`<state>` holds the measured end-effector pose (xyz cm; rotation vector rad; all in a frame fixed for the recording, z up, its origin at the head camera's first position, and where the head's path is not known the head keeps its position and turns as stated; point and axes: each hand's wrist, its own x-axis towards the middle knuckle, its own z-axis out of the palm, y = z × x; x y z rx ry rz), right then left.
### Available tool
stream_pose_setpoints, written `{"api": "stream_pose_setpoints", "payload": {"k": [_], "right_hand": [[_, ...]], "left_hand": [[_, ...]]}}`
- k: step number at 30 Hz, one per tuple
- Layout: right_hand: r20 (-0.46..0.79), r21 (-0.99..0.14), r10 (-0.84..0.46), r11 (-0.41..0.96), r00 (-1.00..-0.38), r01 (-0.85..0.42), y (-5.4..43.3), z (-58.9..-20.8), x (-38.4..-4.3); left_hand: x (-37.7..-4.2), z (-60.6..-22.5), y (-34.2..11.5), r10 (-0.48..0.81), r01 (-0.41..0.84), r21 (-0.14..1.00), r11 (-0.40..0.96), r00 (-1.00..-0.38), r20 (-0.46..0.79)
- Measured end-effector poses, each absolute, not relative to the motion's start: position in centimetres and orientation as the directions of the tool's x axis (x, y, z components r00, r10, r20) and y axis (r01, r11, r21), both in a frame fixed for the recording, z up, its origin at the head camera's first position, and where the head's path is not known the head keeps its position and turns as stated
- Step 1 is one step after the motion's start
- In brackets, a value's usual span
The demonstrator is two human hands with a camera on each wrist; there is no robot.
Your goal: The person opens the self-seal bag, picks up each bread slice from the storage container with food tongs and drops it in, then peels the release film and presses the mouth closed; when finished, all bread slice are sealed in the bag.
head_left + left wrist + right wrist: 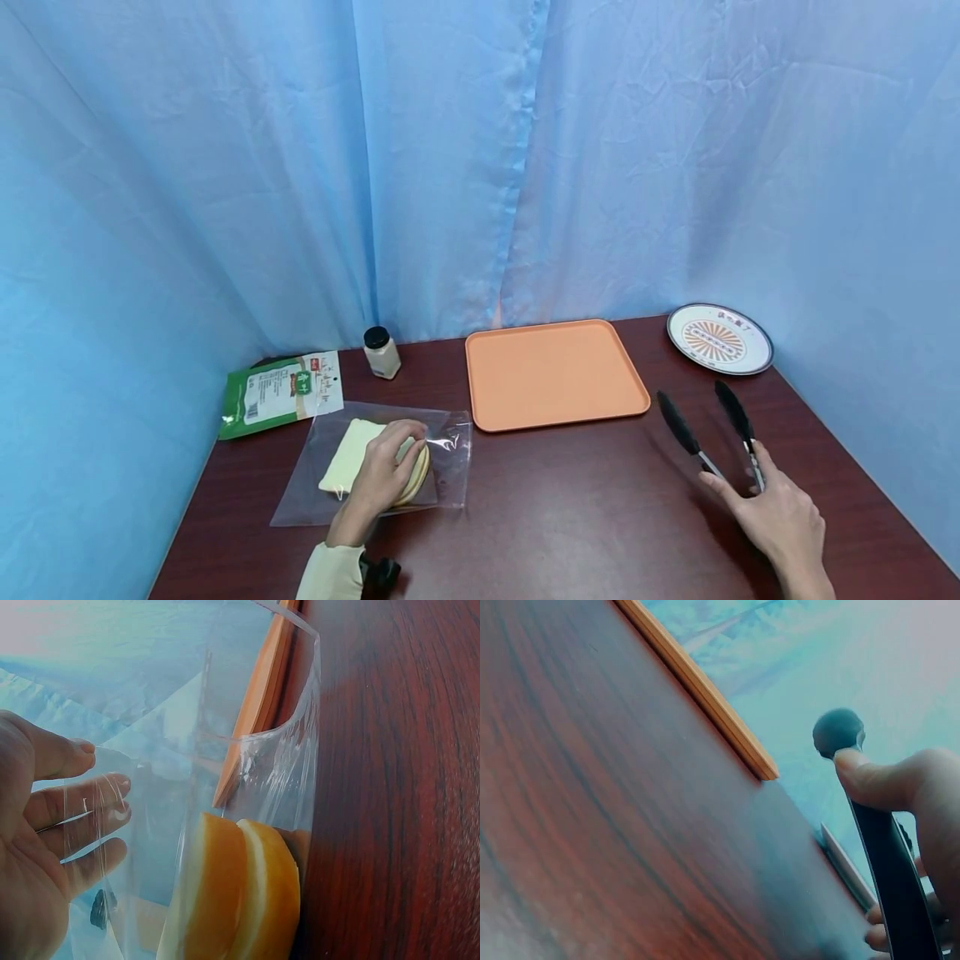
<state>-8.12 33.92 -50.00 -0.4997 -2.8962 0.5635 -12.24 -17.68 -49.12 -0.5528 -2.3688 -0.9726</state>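
A clear plastic bag (450,467) lies at the left of the table with pale yellow bread slices (351,454) inside. My left hand (386,467) is over it, thumb and forefinger pinching the upper film. In the left wrist view the film rises to the fingertips, and the golden crusts of the bread (274,892) show beneath. On the right, my right hand (783,517) grips a pair of tongs (678,423) with black tips, its two arms spread apart and holding nothing. The right wrist view shows the thumb pressing along one black tong arm (889,862).
Beyond the hands, an orange tray (555,375) stands at the back middle. A patterned white plate (720,339) sits at the back right. A black-capped jar (382,354) and a green and white packet (281,393) lie at the back left. Blue curtains enclose the table.
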Motion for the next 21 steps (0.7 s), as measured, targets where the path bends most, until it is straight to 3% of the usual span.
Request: {"api": "stream_pose_setpoints", "payload": {"k": [12, 21], "right_hand": [[0.079, -0.413, 0.429, 0.836, -0.9, 0.362, 34.6, -51.1, -8.7], [0.162, -0.402, 0.418, 0.855, -0.894, 0.327, 34.8, -52.1, -9.6]], "left_hand": [[-12.2, -49.1, -17.7, 0.174, 0.543, 0.517, 0.662, -0.783, 0.598], [-12.3, -49.0, -17.7, 0.172, 0.535, 0.523, 0.664, -0.789, 0.589]]}}
